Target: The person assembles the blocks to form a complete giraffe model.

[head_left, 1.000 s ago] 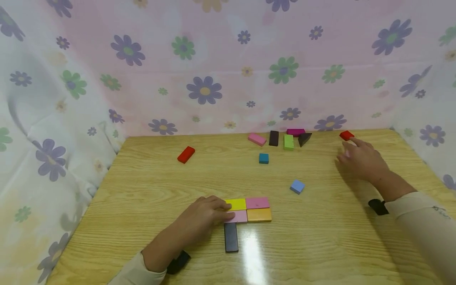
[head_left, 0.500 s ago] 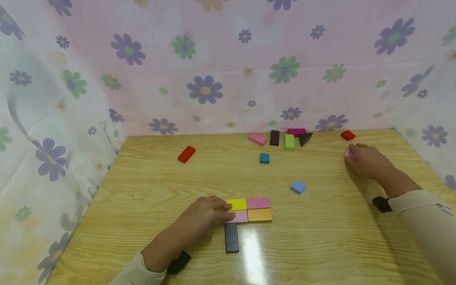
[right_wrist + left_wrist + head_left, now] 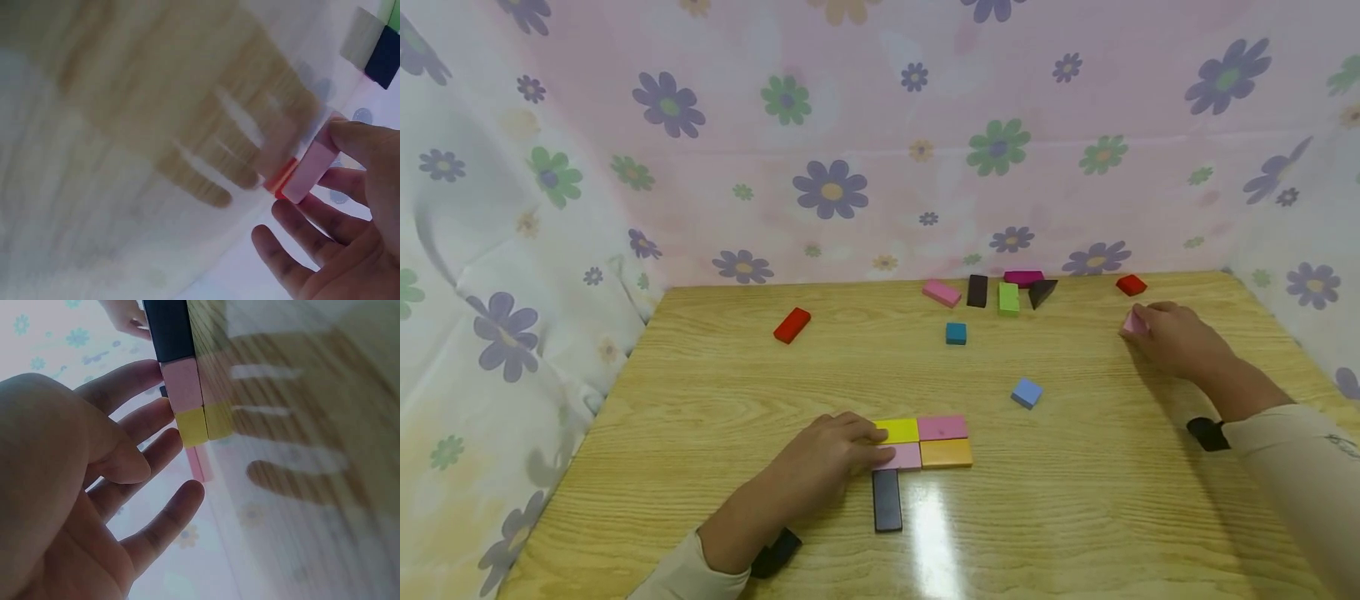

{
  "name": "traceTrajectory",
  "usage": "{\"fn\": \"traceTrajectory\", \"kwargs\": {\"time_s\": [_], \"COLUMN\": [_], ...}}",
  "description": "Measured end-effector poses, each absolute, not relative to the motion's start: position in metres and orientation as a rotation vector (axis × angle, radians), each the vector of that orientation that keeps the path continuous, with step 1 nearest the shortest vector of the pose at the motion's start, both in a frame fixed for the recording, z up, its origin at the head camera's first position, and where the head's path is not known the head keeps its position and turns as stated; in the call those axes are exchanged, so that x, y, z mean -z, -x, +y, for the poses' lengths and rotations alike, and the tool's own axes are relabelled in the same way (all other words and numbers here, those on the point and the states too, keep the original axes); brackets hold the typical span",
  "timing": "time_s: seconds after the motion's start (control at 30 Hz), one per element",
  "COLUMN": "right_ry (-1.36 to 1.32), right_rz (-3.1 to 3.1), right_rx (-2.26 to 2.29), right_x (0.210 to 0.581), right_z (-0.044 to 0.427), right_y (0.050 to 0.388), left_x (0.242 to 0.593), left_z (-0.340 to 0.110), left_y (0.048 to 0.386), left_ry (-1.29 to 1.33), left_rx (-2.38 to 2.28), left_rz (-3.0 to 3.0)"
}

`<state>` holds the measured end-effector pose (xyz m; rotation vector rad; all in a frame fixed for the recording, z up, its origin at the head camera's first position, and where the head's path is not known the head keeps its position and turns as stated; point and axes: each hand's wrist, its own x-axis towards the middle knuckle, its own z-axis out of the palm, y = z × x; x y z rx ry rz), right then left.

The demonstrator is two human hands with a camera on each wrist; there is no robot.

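Note:
My right hand (image 3: pixel 1183 343) pinches a light pink block (image 3: pixel 310 169) between thumb and fingers, at the right of the table. Just beyond it lies a small red block (image 3: pixel 1131 285). Fingers of my left hand (image 3: pixel 827 454) rest at the left end of a flat group of blocks, touching the yellow block (image 3: pixel 898 430) and a pale pink block (image 3: pixel 904 456). To their right sit a darker pink block (image 3: pixel 943 427) and an orange block (image 3: pixel 946 452). A black block (image 3: pixel 887 500) extends from the pale pink one toward the near side. The left fingers (image 3: pixel 140 425) look mostly straight.
A light blue block (image 3: pixel 1027 392) and a teal block (image 3: pixel 956 333) lie mid-table. Toward the back are a pink block (image 3: pixel 942 292), a dark block (image 3: pixel 977 291), a green block (image 3: pixel 1008 298), a magenta block (image 3: pixel 1024 279) and a black triangular block (image 3: pixel 1042 292). Another red block (image 3: pixel 792 325) lies left.
My right hand has taken hold of the light pink block and drawn back slightly from the red block beyond it. My left hand stays put on the block group.

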<state>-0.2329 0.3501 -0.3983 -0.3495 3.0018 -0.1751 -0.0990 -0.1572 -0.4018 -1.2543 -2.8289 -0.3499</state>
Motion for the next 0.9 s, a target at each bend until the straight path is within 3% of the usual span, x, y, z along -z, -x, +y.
{"fn": "traceTrajectory", "kwargs": {"time_s": [0.9], "right_ry": [1.112], "right_rz": [3.363], "right_rx": [0.590], "right_x": [0.367], "right_z": [0.218], "right_y": [0.125], "left_x": [0.402], "left_z": [-0.156], "left_y": [0.099], "left_ry": [1.256], "left_rx": [0.308], "left_rz": [-2.828]}}
